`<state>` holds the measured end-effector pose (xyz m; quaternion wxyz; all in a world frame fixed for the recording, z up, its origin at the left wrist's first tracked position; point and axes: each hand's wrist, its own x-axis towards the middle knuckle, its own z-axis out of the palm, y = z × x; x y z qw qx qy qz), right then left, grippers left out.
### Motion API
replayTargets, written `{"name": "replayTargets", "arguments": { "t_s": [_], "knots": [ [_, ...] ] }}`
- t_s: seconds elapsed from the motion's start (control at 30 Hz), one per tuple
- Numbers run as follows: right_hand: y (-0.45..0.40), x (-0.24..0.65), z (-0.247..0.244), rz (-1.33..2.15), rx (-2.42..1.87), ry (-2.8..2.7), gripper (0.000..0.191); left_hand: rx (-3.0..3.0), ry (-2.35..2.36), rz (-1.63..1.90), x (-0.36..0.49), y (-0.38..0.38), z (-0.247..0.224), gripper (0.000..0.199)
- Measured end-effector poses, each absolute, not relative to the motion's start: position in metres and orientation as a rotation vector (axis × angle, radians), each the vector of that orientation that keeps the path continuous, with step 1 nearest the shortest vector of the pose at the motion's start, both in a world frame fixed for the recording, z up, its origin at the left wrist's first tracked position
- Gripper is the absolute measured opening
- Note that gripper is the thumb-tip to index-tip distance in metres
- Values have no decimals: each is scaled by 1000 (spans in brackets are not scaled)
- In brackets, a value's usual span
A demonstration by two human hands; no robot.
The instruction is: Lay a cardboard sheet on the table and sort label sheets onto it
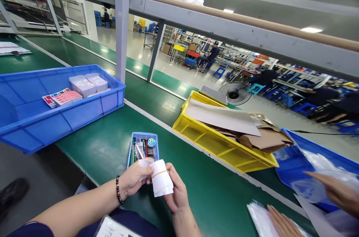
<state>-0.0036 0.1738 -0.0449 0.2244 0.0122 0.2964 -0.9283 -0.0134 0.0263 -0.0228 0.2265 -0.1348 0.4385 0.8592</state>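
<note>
A small stack of white paper slips (162, 186) with a tan band around it is held above the green table's near edge. My left hand (134, 179), with a dark bead bracelet on its wrist, is closed on the left side of the stack, thumb on top near the band. At the right side, my right hand (177, 188) has its fingers behind the slips and holds them too. Just beyond my hands sits a small blue tray (157, 147) of pens, a round tin and other small items.
On the left stands a large blue bin (84, 115) with wrapped stacks and printed cards. A yellow crate (202, 143) of cardboard lies across the table (112, 136). At the right, another person's hands (333, 190) are near plastic bags (260, 218) and a blue bin (288, 166).
</note>
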Motion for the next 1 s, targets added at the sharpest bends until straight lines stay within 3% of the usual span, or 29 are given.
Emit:
{"name": "replayTargets", "arguments": {
  "t_s": [0.43,0.73,1.0],
  "knots": [
    [185,11,-59,-2490,-137,1411,23,-295,1509,2347,-20,20,-8,49],
    [191,14,-48,-2354,-7,1202,36,63,1492,1970,-15,13,-15,38],
    [184,12,-49,-2441,131,1106,41,-186,1342,2199,-7,25,-13,34]
  ]
}}
